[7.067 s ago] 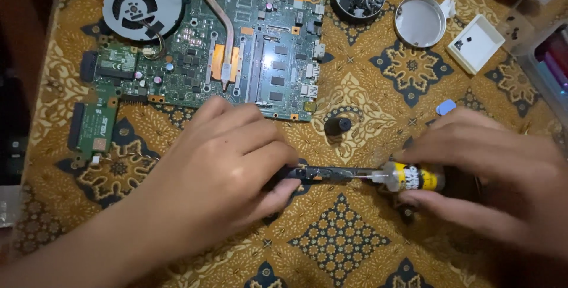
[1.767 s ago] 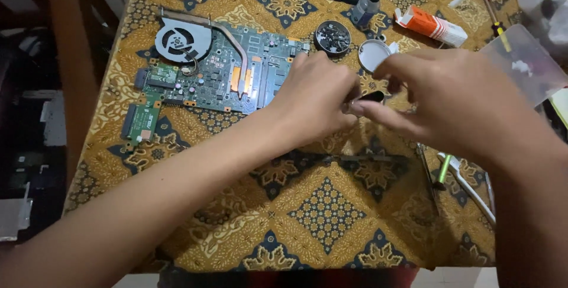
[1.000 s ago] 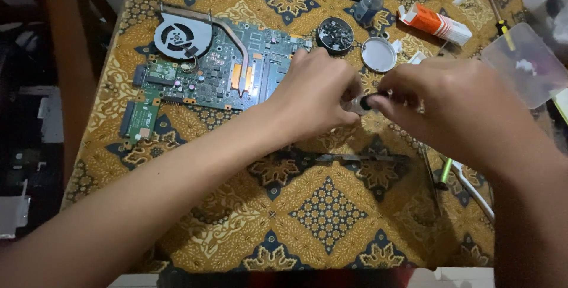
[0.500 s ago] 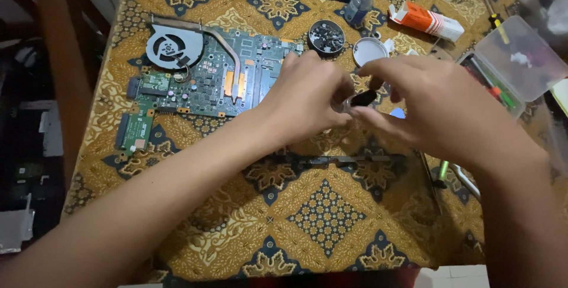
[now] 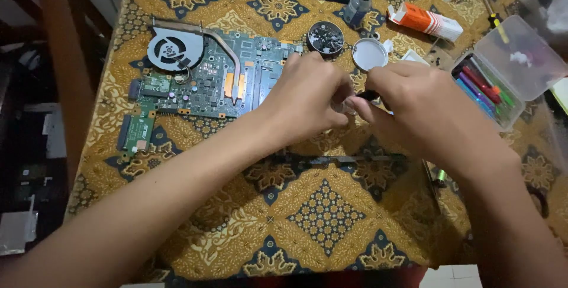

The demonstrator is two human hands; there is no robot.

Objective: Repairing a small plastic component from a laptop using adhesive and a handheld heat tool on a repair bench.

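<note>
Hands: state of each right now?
Left hand: closed, fingertips pinching a small dark part.
Right hand: closed, pinching the same part.

both forearms angle inward, left hand and right hand curled, fingertips meeting between them.

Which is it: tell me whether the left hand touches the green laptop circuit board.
Cannot tell. In the head view the left hand overlaps the green circuit board's right edge, hiding any contact or gap.

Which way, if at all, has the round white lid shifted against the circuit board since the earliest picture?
No. The round white lid lies just right of the round dish of small dark parts, off the circuit board's upper right corner, as before. Only the camera view changed.
</note>
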